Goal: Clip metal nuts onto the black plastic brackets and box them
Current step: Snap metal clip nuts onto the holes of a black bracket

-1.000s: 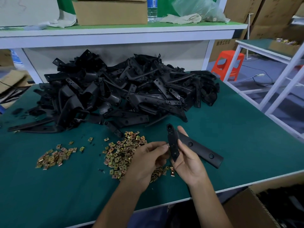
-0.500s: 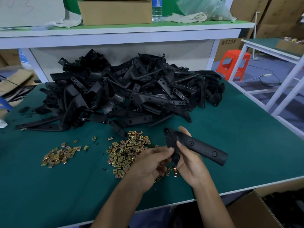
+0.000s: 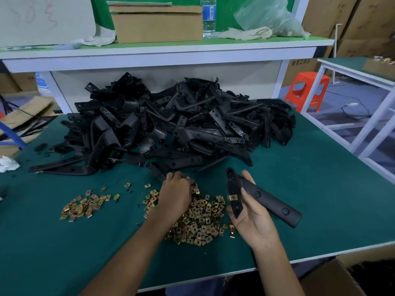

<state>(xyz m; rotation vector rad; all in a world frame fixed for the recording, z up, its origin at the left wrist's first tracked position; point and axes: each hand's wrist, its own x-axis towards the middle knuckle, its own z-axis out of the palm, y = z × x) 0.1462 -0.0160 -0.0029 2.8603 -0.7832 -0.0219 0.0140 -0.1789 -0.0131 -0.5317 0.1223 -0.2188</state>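
Note:
My right hand (image 3: 250, 208) holds a black plastic bracket (image 3: 271, 199) above the green table, thumb over its long arm. One brass-coloured metal nut (image 3: 233, 197) sits clipped on the bracket's short flat end. My left hand (image 3: 176, 194) reaches down into the far side of the big heap of loose metal nuts (image 3: 199, 223), fingers curled among them; the fingertips are hidden. A smaller heap of nuts (image 3: 82, 207) lies further left. A large pile of black brackets (image 3: 171, 127) fills the back of the table.
An open cardboard box (image 3: 333, 278) stands below the table's front right edge. A shelf above the table carries a cardboard carton (image 3: 157, 23), a water bottle (image 3: 209, 17) and a plastic bag. An orange stool (image 3: 307, 90) and a white frame stand to the right.
My left hand has left the bracket and moved left and away into the nut heap. The bracket now shows a nut clipped on its short end, and my right hand has tilted it.

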